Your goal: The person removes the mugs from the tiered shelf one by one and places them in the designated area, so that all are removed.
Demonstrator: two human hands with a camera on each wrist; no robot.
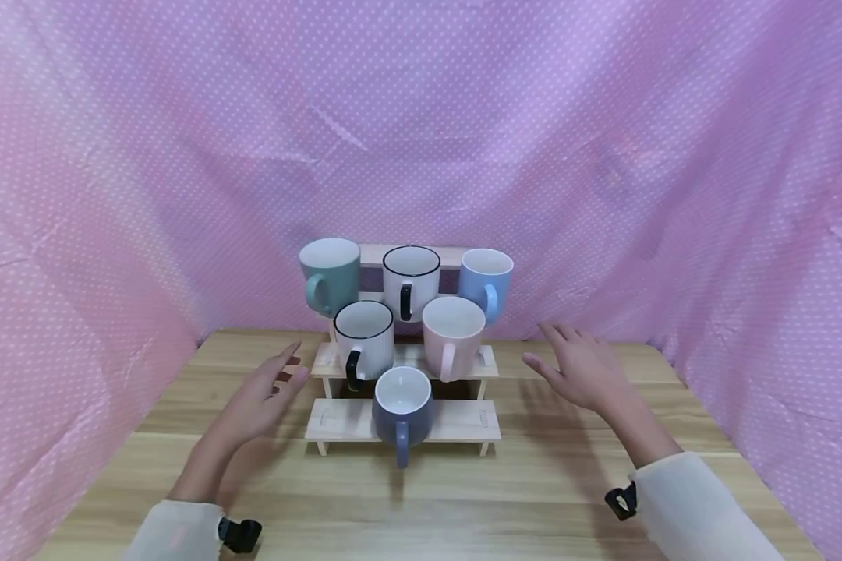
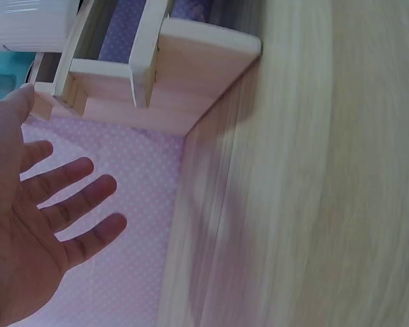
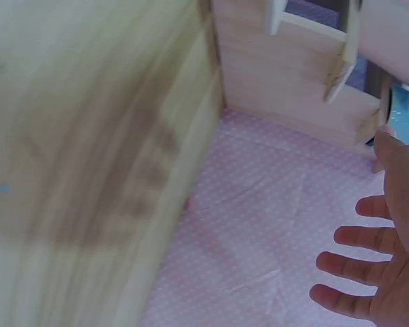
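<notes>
on the bench (image 1: 449, 499), one stepped wooden rack (image 1: 337, 421) bearing six mugs (image 1: 456, 335); left grip (image 1: 261, 401) and right grip (image 1: 589, 374) empty, fingers spread, either side; risk: a hand bumping the rack could topple the top-end teal mug (image 1: 340, 282)

And here's the L hand (image 2: 20, 238), palm showing, fingers spread, thumb tip right by the end corner of a stepped pale-wood stand (image 2: 204, 51); contact? Can't tell. Whitish rounded mug (image 2: 27, 24), partly cut off, at the stand's edge, w/ a glossy teal piece (image 2: 7, 68) just beside. Stand's base meets light wood-grain tabletop (image 2: 327, 170) nr its edge, pink white-dotted cloth (image 2: 123, 286) beyond.
</notes>
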